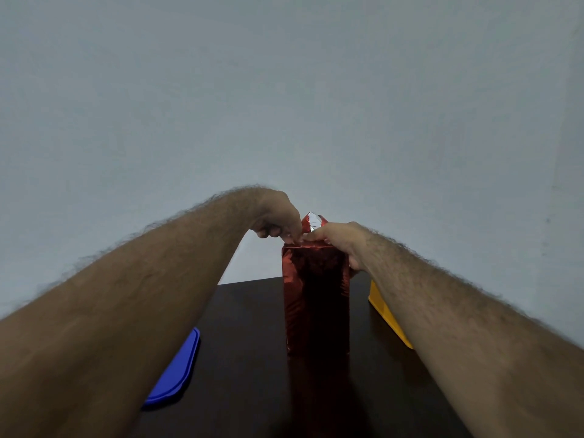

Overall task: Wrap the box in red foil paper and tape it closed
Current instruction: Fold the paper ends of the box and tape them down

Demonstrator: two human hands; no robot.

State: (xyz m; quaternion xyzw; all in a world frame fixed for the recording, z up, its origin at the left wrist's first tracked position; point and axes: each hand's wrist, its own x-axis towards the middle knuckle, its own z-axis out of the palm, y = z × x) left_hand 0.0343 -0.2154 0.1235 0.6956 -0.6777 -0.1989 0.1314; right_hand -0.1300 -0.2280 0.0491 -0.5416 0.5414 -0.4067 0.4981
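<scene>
1. The left hand (278, 216) sits just left of centre in the frame, its fingers (289, 238) curled down and pinching the foil (311, 221) at the top near edge of the box (316, 295).
2. The right hand (343, 240) lies over the box's top right corner, its fingers pressing on the foil beside the left fingertips and wrapping down the right side; how tightly it grasps cannot be told.
3. The two hands touch or nearly touch at the top edge.
4. A loose flap of foil stands up behind the hands, red with a silvery inner face showing.
5. The box stands upright at the centre of the frame on the table (252, 327), its near face fully covered in red foil.
6. The table is dark and glossy.
7. A blue lid (177, 374) lies flat on the table at lower left, partly hidden under the left forearm.
8. A yellow tray (387, 311) lies to the right of the box, partly hidden behind the right forearm.
9. A plain pale wall (284, 90) fills the upper frame.
</scene>
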